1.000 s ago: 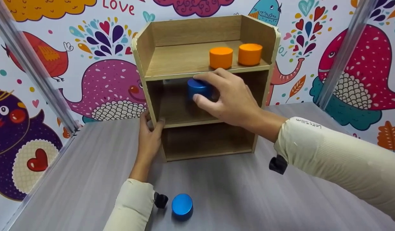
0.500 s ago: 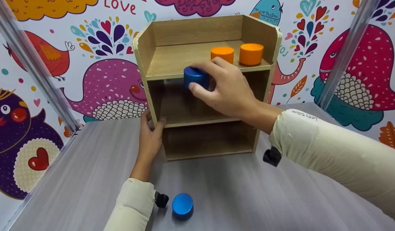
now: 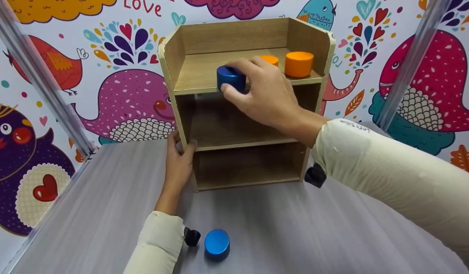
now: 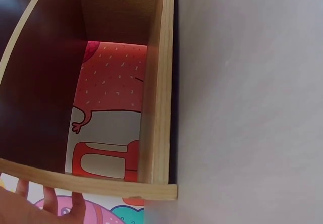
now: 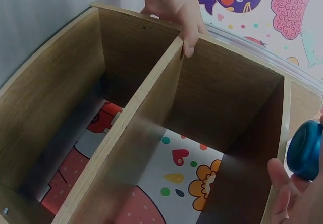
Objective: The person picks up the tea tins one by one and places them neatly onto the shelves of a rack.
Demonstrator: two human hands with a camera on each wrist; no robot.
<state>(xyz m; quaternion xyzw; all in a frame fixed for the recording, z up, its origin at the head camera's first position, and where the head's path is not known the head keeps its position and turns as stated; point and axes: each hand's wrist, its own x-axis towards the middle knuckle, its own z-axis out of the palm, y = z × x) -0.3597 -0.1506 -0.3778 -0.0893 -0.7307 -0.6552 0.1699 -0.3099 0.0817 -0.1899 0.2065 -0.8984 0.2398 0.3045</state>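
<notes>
My right hand (image 3: 263,93) grips a dark blue cylinder (image 3: 230,79) between thumb and fingers, at the front edge of the top shelf of a wooden shelf unit (image 3: 242,145). In the right wrist view the same blue cylinder (image 5: 304,151) shows at the right edge. My left hand (image 3: 179,163) holds the unit's left side panel, thumb on the front edge and fingers behind; its fingers (image 4: 76,206) show past the panel in the left wrist view. An orange cylinder (image 3: 299,64) stands on the top shelf at right. A second orange cylinder (image 3: 270,59) is mostly hidden behind my right hand.
Another blue cylinder (image 3: 217,243) stands on the grey table (image 3: 280,228) near the front, beside my left sleeve. Below the top shelf, the unit has a middle and a lower compartment. Cartoon-printed walls (image 3: 131,102) stand behind and at both sides.
My right hand has raised the blue cylinder from in front of the middle compartment to top shelf height, slightly leftward. My left hand stays on the side panel.
</notes>
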